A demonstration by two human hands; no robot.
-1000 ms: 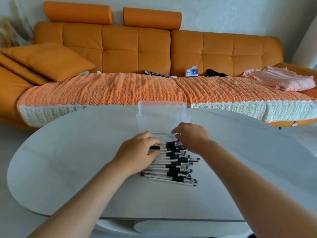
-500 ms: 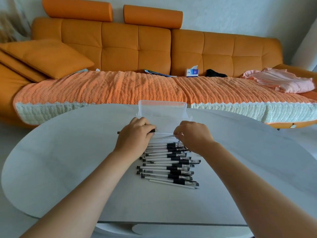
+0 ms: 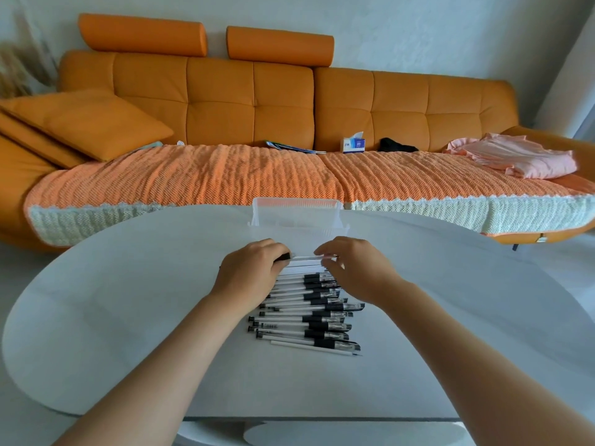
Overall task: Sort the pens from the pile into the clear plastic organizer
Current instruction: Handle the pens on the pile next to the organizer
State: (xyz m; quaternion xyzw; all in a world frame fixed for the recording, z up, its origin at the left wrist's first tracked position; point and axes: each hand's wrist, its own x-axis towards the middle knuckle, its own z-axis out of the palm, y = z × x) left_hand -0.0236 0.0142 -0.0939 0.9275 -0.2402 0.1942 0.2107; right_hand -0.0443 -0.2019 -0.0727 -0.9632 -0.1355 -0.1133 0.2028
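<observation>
A pile of several clear pens with black grips [image 3: 309, 317] lies in a rough row on the white table [image 3: 128, 317]. Beyond it stands the clear plastic organizer [image 3: 297, 217], near the table's far edge. One pen [image 3: 304, 258] is lifted just above the far end of the pile, lying crosswise. My left hand [image 3: 251, 272] grips its dark end with curled fingers. My right hand [image 3: 354, 268] pinches its clear end. Both hands hover just in front of the organizer and hide the pile's far pens.
An orange sofa [image 3: 289, 107] with a woven throw runs behind the table. On it lie a cushion [image 3: 87, 123], a tissue box [image 3: 353, 144], a magazine and folded pink cloth [image 3: 515, 156]. The table's near edge sits low in view.
My left hand rose from the pile's left side with one pen and moved toward the organizer. My right hand shifted to take the pen's other end.
</observation>
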